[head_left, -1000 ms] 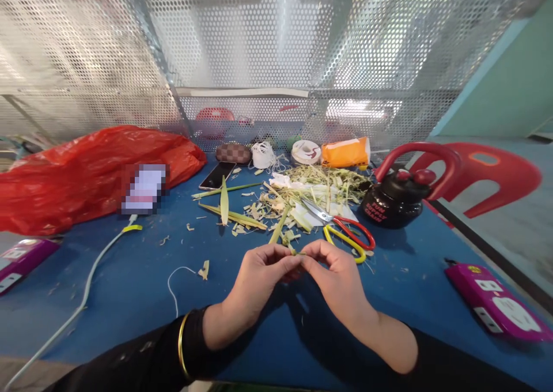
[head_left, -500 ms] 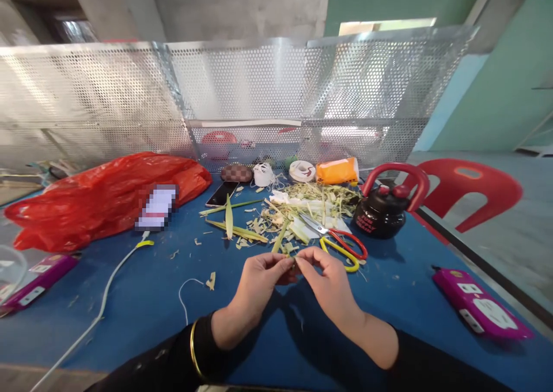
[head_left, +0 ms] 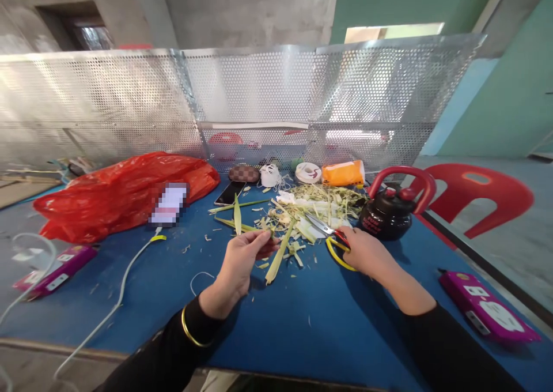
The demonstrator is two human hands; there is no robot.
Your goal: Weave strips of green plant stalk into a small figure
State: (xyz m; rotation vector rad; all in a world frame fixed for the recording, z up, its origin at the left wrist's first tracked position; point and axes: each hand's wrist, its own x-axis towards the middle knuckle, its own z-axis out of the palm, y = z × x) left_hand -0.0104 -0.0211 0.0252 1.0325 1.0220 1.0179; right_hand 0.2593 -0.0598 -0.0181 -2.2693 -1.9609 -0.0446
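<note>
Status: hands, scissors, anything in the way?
Left hand pinching small green piece. Right hand on scissors, tips among leaf scraps. Bottle close beyond right hand.

Probably a workshop, concrete wall (head_left: 246,11), perforated metal screen (head_left: 254,86), blue table (head_left: 298,328)

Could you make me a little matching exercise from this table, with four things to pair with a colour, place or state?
Things:
1. Scissors
2. Plastic bag
3. Left hand
4. Handled flask

Descriptions:
A. Pinching a small greenish plant piece
B. Mostly black, beside the plant scraps
C. Handles at the right hand's fingers
D. Red, on the left side of the table

Right pairs: 1-C, 2-D, 3-A, 4-B.
</note>
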